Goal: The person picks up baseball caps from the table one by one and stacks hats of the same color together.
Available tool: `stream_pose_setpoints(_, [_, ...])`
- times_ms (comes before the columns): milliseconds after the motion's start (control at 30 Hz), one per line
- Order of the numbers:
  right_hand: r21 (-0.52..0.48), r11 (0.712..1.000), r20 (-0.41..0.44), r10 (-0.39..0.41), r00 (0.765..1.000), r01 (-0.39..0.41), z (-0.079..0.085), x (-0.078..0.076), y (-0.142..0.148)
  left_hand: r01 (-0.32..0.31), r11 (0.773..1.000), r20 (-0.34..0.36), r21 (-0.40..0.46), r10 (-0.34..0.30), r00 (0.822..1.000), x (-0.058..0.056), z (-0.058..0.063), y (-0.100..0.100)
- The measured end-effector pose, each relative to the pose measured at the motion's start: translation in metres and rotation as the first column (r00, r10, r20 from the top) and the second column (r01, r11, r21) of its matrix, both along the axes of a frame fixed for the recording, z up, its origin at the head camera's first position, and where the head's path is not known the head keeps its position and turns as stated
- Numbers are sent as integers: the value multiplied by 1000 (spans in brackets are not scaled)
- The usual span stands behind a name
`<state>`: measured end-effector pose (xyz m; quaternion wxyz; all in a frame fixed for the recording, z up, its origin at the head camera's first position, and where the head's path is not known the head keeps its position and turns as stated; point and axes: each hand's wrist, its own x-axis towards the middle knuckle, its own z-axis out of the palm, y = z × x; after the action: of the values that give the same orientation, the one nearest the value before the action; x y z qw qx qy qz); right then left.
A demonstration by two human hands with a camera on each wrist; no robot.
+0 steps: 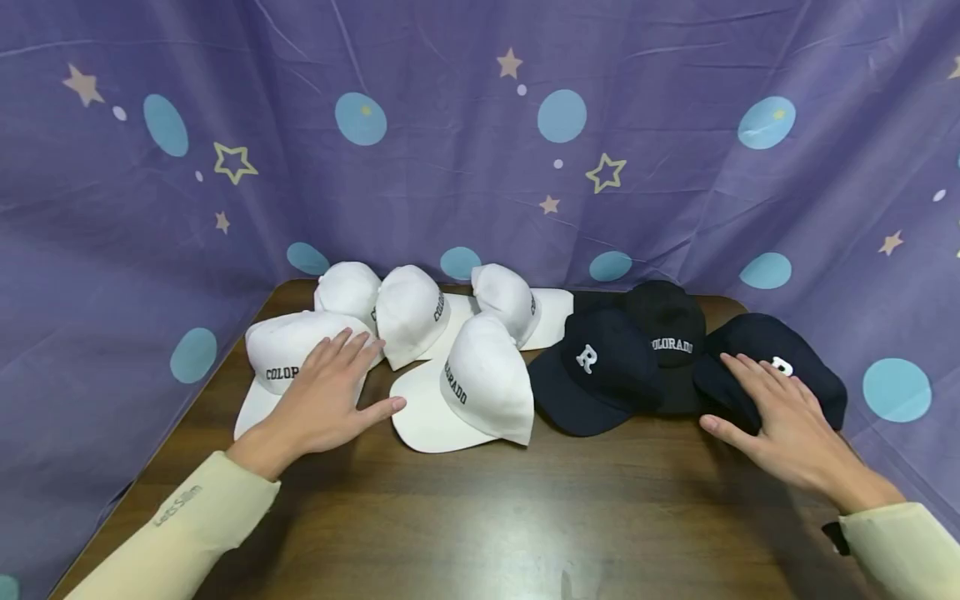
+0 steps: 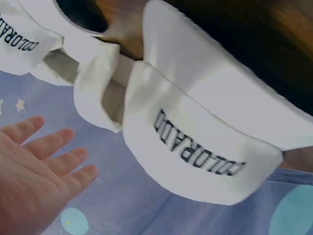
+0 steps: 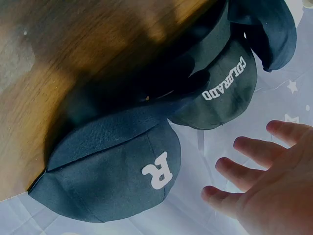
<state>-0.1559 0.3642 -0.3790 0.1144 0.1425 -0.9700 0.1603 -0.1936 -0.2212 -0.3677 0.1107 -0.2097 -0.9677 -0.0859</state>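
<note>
My left hand, fingers straight and spread, hovers over a white cap lettered COLORADO at the front left. In the left wrist view a gap shows between this hand and the cap. On the other side, my right hand is spread above a navy cap with a white R. The right wrist view has its fingers apart from that navy cap. Neither hand holds anything. Between the hands lie a white cap, another navy R cap and a black COLORADO cap.
Several more white caps, among them a back-row cap, lie along the far side of the brown wooden table. A purple curtain with stars and blue spots hangs close behind the table and at both sides.
</note>
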Motion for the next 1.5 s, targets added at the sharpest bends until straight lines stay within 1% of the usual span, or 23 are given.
stream_pose_setpoints(167, [-9, 1000, -13, 13, 1000, -13, -3, 3, -3, 41, 998, 31, 42, -43, 999, -6, 1, 14])
stream_pose_setpoints(400, [-7, 999, -32, 38, 999, -38, -4, 5, -6, 120, 990, 37, 76, -123, 992, -21, 5, 37])
stream_pose_setpoints(600, [1, 999, -23, 36, 999, -36, -7, 7, -10, 185, 978, 50, 97, -191, 980, -34, 7, 57])
stream_pose_setpoints(867, [-1, 999, -23, 39, 999, -39, -5, 8, -12, 246, 964, 102, 105, -256, 961, -55, 13, 78])
stream_pose_setpoints(1033, [-4, 999, -25, 45, 999, -46, -5, 8, -13, 294, 952, 139, 87, -304, 942, -70, 16, 91])
stream_pose_setpoints(1233, [-13, 999, -31, 47, 998, -47, -7, 9, -15, 351, 933, 214, 73, -359, 909, -88, 16, 102])
stream_pose_setpoints(1367, [-18, 999, -32, 51, 998, -51, -8, 8, -16, 384, 919, 251, 89, -393, 884, -97, 15, 104])
stream_pose_setpoints(1500, [-18, 998, -39, 52, 998, -53, -8, 8, -16, 416, 905, 269, 87, -424, 865, -103, 15, 106])
